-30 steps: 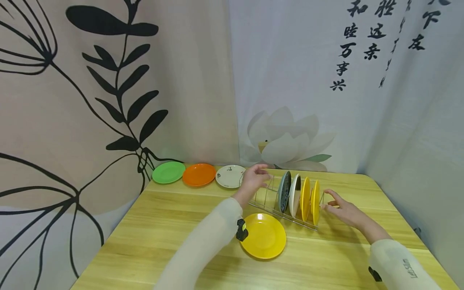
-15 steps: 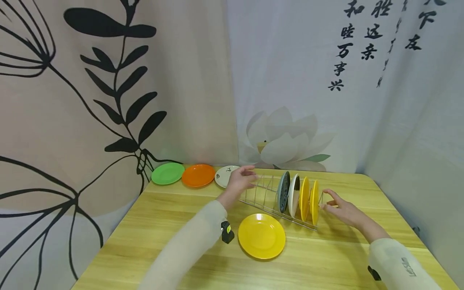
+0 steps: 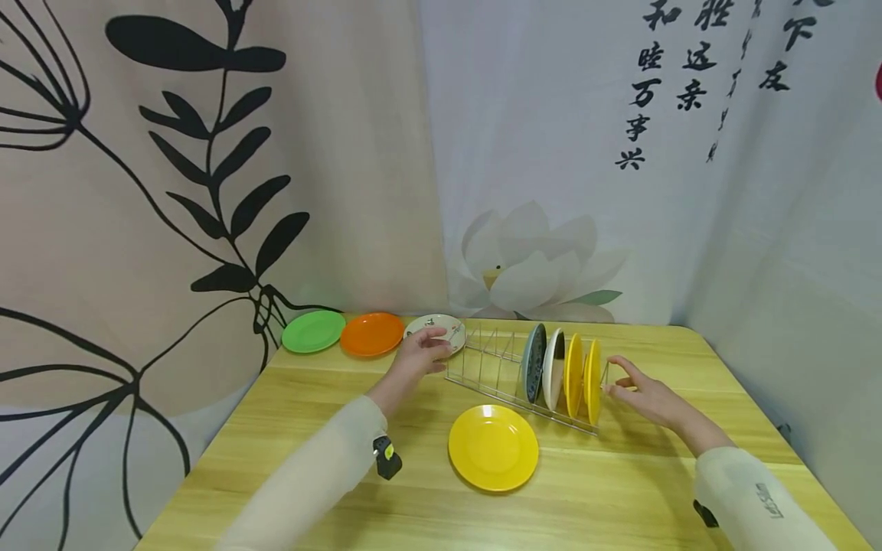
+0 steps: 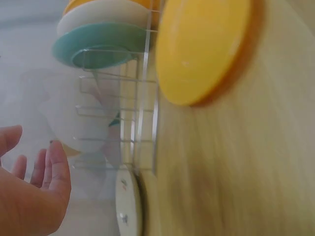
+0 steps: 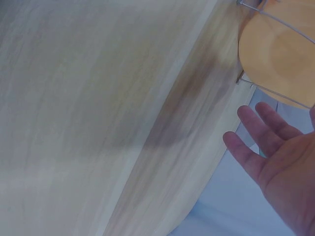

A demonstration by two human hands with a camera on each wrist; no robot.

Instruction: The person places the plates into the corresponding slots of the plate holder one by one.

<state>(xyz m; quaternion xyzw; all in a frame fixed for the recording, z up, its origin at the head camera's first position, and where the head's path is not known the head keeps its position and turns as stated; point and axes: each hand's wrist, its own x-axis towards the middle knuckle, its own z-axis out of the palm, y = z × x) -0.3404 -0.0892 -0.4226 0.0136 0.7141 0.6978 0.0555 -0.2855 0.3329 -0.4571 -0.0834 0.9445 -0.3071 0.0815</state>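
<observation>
My left hand is in the air with relaxed, slightly bent fingers, holding nothing. It is between the patterned white plate and the left end of a wire dish rack. Several plates stand upright in the rack: a dark blue-green plate, a white plate and two yellow plates. My right hand is at the rack's right end, thumb and index fingertips beside the end wire; whether they touch it is unclear. Its other fingers are extended in the right wrist view.
A yellow plate lies flat on the wooden table before the rack. Along the back left edge lie an orange plate and a green plate. Printed curtains hang behind the table.
My left hand has moved left, from above the rack's left part to beside its left end and before the patterned white plate. The right hand stays at the rack's right end.
</observation>
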